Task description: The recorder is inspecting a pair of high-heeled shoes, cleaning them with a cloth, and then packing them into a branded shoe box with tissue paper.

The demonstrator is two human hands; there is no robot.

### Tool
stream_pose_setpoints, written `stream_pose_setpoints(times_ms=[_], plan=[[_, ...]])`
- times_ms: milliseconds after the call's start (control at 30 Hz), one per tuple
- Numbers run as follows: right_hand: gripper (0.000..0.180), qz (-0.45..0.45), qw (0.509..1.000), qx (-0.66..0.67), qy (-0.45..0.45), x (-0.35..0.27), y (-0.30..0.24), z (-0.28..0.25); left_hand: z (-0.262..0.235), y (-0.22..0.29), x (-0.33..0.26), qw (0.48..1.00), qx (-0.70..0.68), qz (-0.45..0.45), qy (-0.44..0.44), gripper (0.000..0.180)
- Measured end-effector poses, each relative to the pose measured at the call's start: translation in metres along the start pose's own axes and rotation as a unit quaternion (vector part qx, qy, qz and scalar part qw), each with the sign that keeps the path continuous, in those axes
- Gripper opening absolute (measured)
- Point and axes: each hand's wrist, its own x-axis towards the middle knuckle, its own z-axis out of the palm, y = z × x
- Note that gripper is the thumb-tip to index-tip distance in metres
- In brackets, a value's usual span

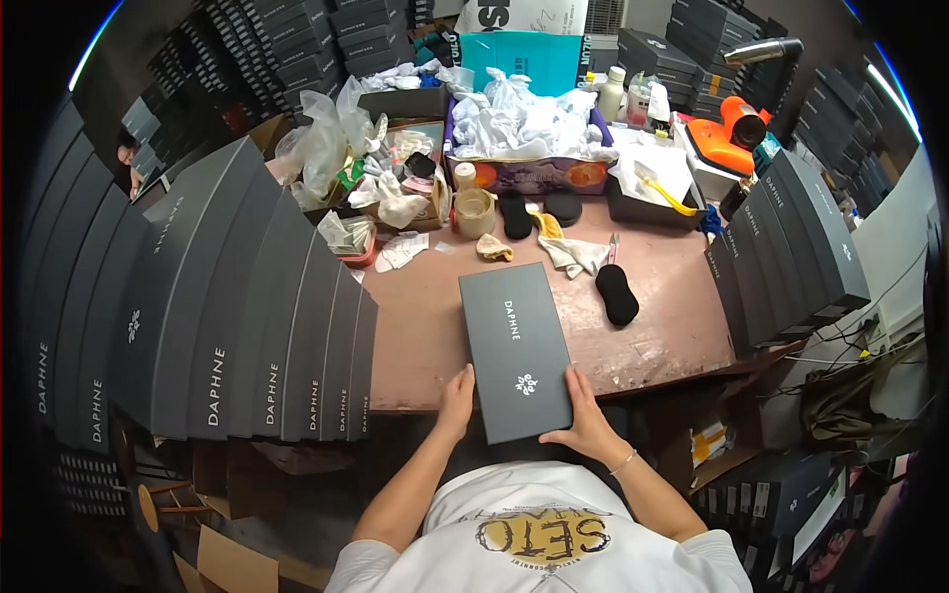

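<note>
A closed dark grey shoebox [516, 356] with pale printing on its lid is between my hands. Its far end lies over the table, while the near end reaches past the table's front edge. My left hand [456, 400] presses against the left side, fingers mostly hidden by the box. On the right side, near the front corner, my right hand [585, 420] grips it with the thumb along the near end. Beyond the box, a black oval pad [617, 295] lies on the right of the table, with a crumpled white and yellow cloth [575, 255] farther back.
Stacked grey shoeboxes [227, 296] line the left, and another stack [791, 247] stands at the right edge. A purple carton [534, 176] heaped with white paper is at the back. Near it are a jar [474, 212], a black tray [657, 210] and an orange tool [727, 138].
</note>
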Motion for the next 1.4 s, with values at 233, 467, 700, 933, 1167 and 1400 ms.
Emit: stream_pose_setpoints(times_ms=[233,467,700,933,1167,1400], plan=[[0.063,0.314,0.846,0.429,0.037,0.045,0.034,-0.026,0.028,0.022,-0.018,0.964,-0.259,-0.061,0.017,0.042],[0.028,0.375,0.674,0.637,0.002,0.046,0.05,-0.043,0.038,0.021,-0.017,0.965,-0.253,0.048,-0.048,0.042],[0.047,0.255,0.673,0.684,0.115,0.059,0.019,-0.052,-0.004,0.038,-0.03,0.985,-0.06,0.141,-0.075,0.04],[0.073,0.126,0.872,0.448,0.15,0.08,-0.081,0.026,-0.055,0.131,-0.051,0.967,0.078,0.229,-0.086,0.089],[0.035,-0.088,0.99,-0.085,-0.075,0.068,-0.063,0.02,-0.109,0.111,-0.043,0.917,0.38,0.092,0.084,0.067],[0.023,-0.053,0.913,-0.399,-0.056,0.063,0.001,0.032,0.056,0.089,-0.003,0.731,0.542,0.379,-0.168,0.053]])
